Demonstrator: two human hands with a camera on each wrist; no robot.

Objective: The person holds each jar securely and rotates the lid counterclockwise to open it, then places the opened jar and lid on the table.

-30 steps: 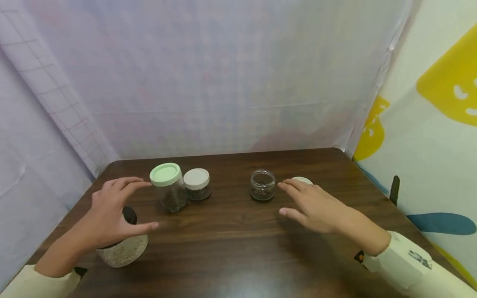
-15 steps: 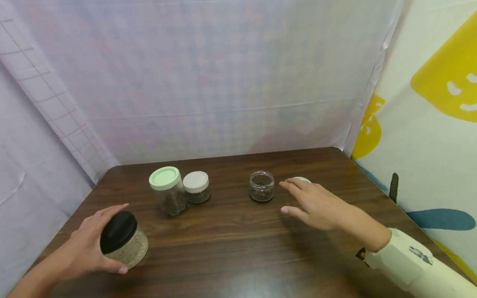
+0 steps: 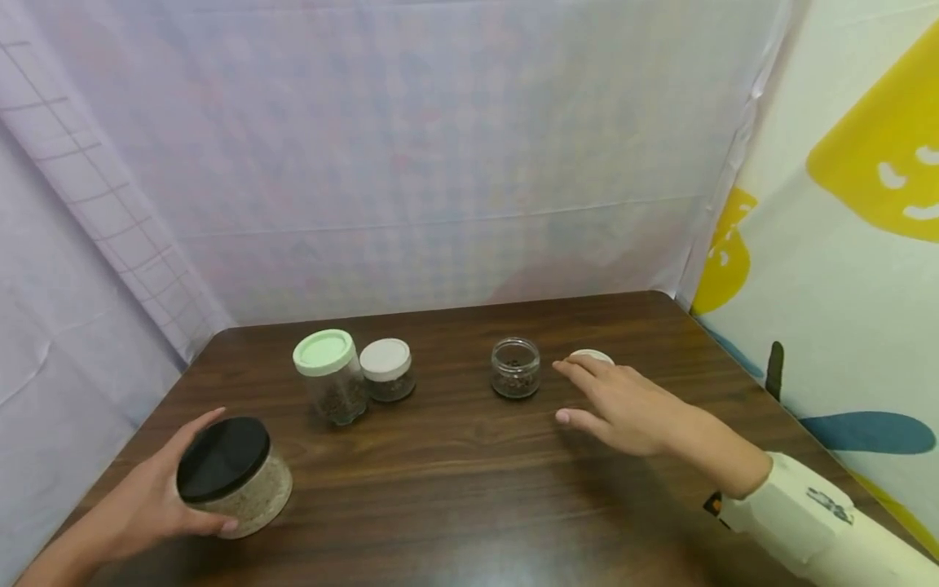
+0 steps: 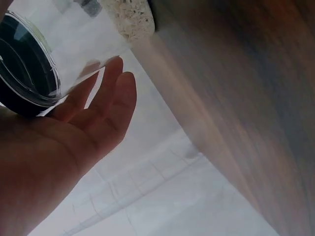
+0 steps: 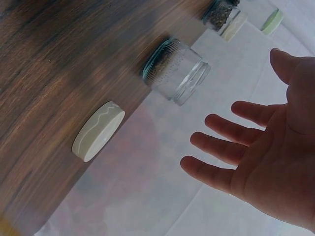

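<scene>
At the table's left, a squat clear jar with a black lid and pale grainy contents stands upright. My left hand grips its side, thumb in front and fingers around the far side; the left wrist view shows fingers curving along the glass. Over on the right, my right hand hovers above the table, fingers spread and holding nothing. Just beyond its fingertips lies a loose white lid, partly hidden by the hand in the head view. Left of it stands a small lidless glass jar with dark bits inside.
A taller jar with a mint-green lid stands at the back left, close beside a small white-lidded jar. White cloth hangs behind the dark wooden table; a patterned sheet borders the right side.
My left hand has moved down and left from above the black-lidded jar and now has hold of its side. My right hand has stayed nearly still.
</scene>
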